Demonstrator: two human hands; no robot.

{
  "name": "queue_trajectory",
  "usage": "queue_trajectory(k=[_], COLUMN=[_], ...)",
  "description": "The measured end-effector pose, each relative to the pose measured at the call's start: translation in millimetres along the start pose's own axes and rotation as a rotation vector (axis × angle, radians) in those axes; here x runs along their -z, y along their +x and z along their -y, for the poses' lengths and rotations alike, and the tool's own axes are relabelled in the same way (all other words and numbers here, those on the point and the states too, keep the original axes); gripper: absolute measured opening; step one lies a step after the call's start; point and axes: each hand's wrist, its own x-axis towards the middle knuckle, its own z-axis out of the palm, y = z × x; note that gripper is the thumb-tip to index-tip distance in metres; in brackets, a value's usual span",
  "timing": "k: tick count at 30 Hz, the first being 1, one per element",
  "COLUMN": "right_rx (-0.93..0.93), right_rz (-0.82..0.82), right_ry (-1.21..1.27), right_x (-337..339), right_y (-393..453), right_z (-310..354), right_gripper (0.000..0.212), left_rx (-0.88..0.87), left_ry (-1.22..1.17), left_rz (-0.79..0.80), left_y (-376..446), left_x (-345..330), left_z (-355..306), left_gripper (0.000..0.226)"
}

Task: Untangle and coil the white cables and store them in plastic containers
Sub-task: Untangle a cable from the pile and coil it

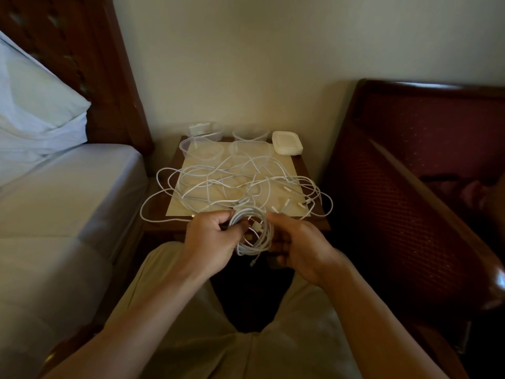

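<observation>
Coil [252, 233]: held between both hands above the lap, just before the desk [314, 170].
Left hand [210, 237]: grip pinching the coil's left side.
Right hand [297, 243]: fingers curled on its right side.
Cables [232, 181]: tangled on the desk.
Containers [205, 140]: four clear tubs at the desk's back; the far-left holds a small pale item, the others look empty.
Lids [287, 142]: stacked beside them.

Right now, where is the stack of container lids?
In the head view, the stack of white lids sits at the table's far right corner, right of the clear containers, near the wall.
</observation>
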Motion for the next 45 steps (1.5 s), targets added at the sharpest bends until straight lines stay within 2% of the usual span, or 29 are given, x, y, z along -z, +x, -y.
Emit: queue_trajectory(k=[3,5,7,9,13,16,19,21,25,29,32,36,42,45], right_rx=[0.146,0.213,0.265,0.253,0.142,0.058,0.011,-0.012,0.001,0.008,0.129,0.360,0.766,0.943], right_rz=[0.017,0.014,-0.030,-0.059,-0.045,0.074,0.220,0.258,0.249,0.205,0.101,-0.313,-0.508,-0.610], right_ry=[-0.127,-0.205,-0.240,-0.252,-0.130,0.068,0.170,0.249,0.301,0.295,0.150,-0.315,-0.965,-1.111], right_x=[-4,-9,-11,-14,-13,-10,-10,-11,-15,-9,-11,-18,-19,-21], right_y=[-7,-12,-10,-8,-6,-6,-4,-3,-2,0,-8,-9,-6,-3], right_z=[4,6,7,7,3,2,-1,-1,3,4,7,4,-9,-16], right_gripper=[0.058,0.046,0.024,0.014,0.019,0.022,0.030,0.034,0.029,0.046,0.045,0.040,0.020,0.021], left_rx=[0.009,0.020,0.026,0.025,0.056,0.178,0.319,0.338,0.309,0.260,0.227,0.171,0.130,0.104], left_ry=[0.025,0.033,0.026,0.003,-0.106,-0.313,-0.544,-0.577,-0.514,-0.447,-0.370,-0.320,-0.260,-0.216], left_rz=[-0.028,-0.044,-0.029,-0.006,0.115,0.221,0.262,0.247,0.143,0.037,0.036,0.056,0.059,0.054], left_y=[-1,1,2,0,1,7,8,8,6,6,4,-3,-2,-1], left_x=[2,3,3,2,4,8,8,5,-3,-2,-3,-7,-7,-6], left_z=[-1,-2,-2,-5,-7,-5,-5,-5,-4,-6,-7,-6,-6,-4], left_gripper=[0.011,0.014,0.013,0.013,0.006,0.023,0.038,0.037,0.015,0.008,0.005,0.010,0.007,0.009])
